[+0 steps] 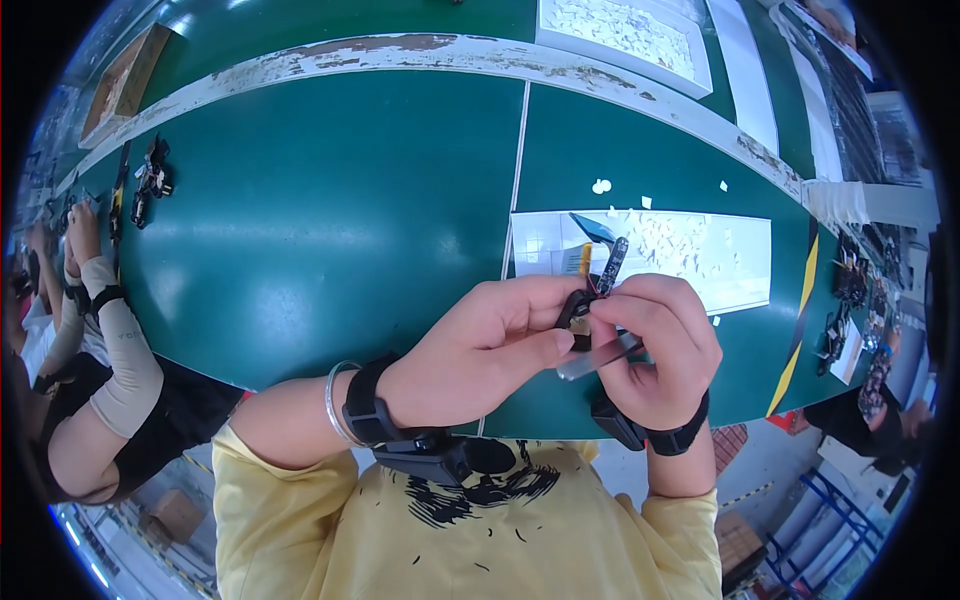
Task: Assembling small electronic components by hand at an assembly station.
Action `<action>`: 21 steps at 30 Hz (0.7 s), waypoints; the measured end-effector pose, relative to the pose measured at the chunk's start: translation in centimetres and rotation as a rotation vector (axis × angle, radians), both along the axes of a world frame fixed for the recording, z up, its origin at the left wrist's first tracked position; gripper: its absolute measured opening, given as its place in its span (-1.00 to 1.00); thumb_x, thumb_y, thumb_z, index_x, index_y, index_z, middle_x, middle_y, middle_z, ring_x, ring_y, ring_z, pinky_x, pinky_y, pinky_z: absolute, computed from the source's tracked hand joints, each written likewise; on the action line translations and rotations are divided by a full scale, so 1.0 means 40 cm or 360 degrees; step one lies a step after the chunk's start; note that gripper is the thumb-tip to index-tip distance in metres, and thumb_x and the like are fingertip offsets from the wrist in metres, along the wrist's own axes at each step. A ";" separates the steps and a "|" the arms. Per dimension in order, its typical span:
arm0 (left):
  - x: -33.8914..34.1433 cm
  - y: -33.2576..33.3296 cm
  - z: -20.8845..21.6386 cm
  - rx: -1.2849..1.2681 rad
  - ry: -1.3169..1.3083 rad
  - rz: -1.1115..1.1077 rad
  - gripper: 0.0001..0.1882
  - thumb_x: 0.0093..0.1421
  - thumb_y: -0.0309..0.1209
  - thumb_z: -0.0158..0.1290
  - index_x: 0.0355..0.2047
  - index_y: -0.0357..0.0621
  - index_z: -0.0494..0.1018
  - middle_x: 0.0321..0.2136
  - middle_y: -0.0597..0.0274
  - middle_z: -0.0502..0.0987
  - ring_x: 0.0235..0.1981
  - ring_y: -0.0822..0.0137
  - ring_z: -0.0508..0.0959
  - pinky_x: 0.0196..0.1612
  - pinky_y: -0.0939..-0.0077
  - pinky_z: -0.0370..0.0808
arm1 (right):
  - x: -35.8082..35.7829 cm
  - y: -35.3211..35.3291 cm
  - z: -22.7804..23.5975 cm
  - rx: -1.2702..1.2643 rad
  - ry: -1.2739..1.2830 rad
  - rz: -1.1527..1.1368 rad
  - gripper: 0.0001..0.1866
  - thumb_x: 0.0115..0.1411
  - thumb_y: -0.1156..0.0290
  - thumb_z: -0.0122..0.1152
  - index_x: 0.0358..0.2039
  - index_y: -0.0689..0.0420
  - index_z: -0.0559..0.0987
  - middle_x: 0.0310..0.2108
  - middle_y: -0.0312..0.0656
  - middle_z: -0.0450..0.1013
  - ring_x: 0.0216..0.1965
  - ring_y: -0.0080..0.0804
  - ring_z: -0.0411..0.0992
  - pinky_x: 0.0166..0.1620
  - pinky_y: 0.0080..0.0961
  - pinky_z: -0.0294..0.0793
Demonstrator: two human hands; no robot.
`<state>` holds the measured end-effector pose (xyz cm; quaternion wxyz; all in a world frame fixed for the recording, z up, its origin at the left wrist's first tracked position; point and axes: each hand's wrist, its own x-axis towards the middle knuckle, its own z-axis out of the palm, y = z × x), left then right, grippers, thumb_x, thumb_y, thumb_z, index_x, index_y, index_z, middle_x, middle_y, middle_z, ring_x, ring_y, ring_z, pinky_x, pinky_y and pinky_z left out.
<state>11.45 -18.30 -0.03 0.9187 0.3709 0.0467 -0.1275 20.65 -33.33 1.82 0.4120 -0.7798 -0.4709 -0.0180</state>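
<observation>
In front of me both hands meet over a small black electronic assembly (575, 308). A narrow dark circuit board (614, 262) and a yellow-orange strip (585, 258) stick up from it. My left hand (480, 350) is closed on the black part between thumb and fingers. The right hand (660, 345) pinches at the assembly's right side, and its fingertips hide the exact contact. A slim grey flat tool (598, 358), perhaps tweezers, lies across the right hand and points left, blurred. Just beyond the hands is a white sheet (740, 270) with many small white pieces.
A blue piece (592, 228) is at the sheet's far edge. Beyond a worn white ledge (400, 55) stands a white tray (705, 85) of small pieces. Black assemblies (152, 182) lie at far left, others (850, 280) at right. People work on both sides.
</observation>
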 end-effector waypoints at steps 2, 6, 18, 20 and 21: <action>-0.001 0.001 0.011 0.0014 0.0048 0.0014 -0.60 0.21 -0.65 -0.25 0.09 -0.37 0.15 -0.10 0.17 0.39 -0.07 0.47 0.40 0.01 0.58 0.33 | 0.005 -0.001 -0.003 0.0013 -0.0069 0.0024 -0.78 -0.24 0.70 0.25 -0.48 0.20 0.54 -0.47 -0.18 0.41 -0.50 -0.37 0.40 -0.48 -0.60 0.39; 0.000 0.007 0.013 0.0008 0.0114 -0.0002 -0.56 0.19 -0.66 -0.24 0.11 -0.38 0.13 -0.10 0.15 0.41 -0.08 0.45 0.41 -0.01 0.61 0.31 | 0.010 -0.002 0.000 -0.0016 -0.0154 0.0078 -0.76 -0.25 0.71 0.23 -0.48 0.20 0.53 -0.46 -0.17 0.41 -0.49 -0.36 0.41 -0.48 -0.59 0.40; 0.002 0.022 0.037 0.0097 0.0247 -0.0182 -0.63 0.22 -0.63 -0.29 0.06 -0.33 0.18 -0.16 0.21 0.40 -0.15 0.49 0.42 -0.12 0.57 0.44 | 0.005 -0.019 0.015 -0.0239 -0.0485 0.0222 -0.77 -0.23 0.59 0.31 -0.45 0.17 0.54 -0.48 -0.21 0.43 -0.57 -0.36 0.41 -0.56 -0.55 0.38; 0.002 0.021 0.037 0.0084 0.0233 -0.0160 -0.63 0.22 -0.63 -0.28 0.06 -0.33 0.18 -0.16 0.22 0.40 -0.16 0.49 0.42 -0.11 0.57 0.44 | 0.007 -0.013 0.011 -0.0192 -0.0473 0.0197 -0.77 -0.22 0.59 0.31 -0.45 0.17 0.54 -0.47 -0.20 0.43 -0.57 -0.35 0.41 -0.55 -0.55 0.39; 0.003 0.020 0.036 0.0070 0.0219 -0.0140 -0.63 0.22 -0.63 -0.28 0.06 -0.33 0.18 -0.16 0.22 0.40 -0.16 0.49 0.42 -0.10 0.56 0.44 | 0.009 -0.011 0.008 -0.0146 -0.0462 0.0171 -0.77 -0.21 0.58 0.31 -0.44 0.17 0.54 -0.47 -0.20 0.43 -0.57 -0.35 0.41 -0.55 -0.55 0.39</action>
